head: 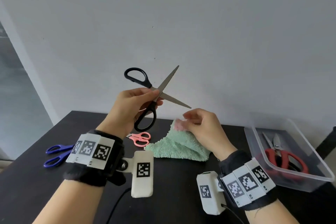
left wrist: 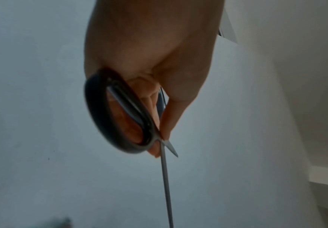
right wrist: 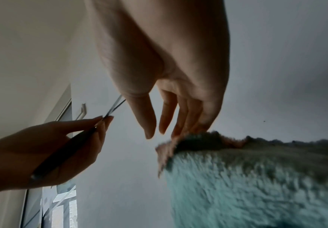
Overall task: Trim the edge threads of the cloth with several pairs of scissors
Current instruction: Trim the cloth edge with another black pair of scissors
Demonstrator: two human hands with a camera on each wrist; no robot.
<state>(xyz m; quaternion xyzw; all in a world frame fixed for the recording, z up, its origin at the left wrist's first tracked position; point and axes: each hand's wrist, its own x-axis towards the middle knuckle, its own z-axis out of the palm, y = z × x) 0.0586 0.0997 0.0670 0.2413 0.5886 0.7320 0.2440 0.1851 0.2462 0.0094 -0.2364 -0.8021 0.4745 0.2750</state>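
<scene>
Cloth [head: 179, 148] first: it's a fuzzy mint-green rag with a pink edge, one corner lifted off the dark table [head: 181, 196] by the right hand [head: 206, 129], the rest draped down onto the top. From the right wrist view the outer fingers pinch the pink corner while thumb and index hang loose and apart, so that grip is only partial.

Left hand [head: 131, 107] has the black scissors [head: 154, 94] up in the air, blades spread wide in an X. Thing is, the fingers aren't through the loops; thumb and fingertips are pinching right at the pivot, one loop sticking up and the other hanging below the palm. So I'd say it's mid-setup, nothing's being cut yet.

If it were me: get thumb and fingers into the loops properly before going anywhere near the fabric, since a pivot pinch gives no control over closing. Pull the pink edge taut with the right hand, keep those loose fingers back from the blades, and snip only the stray threads, not the pile.

Other pairs are waiting: blue scissors [head: 56, 154] and pink scissors [head: 141, 138] on the table, red-handled shears [head: 283, 158] in the clear plastic tub [head: 309, 178] on the right.
</scene>
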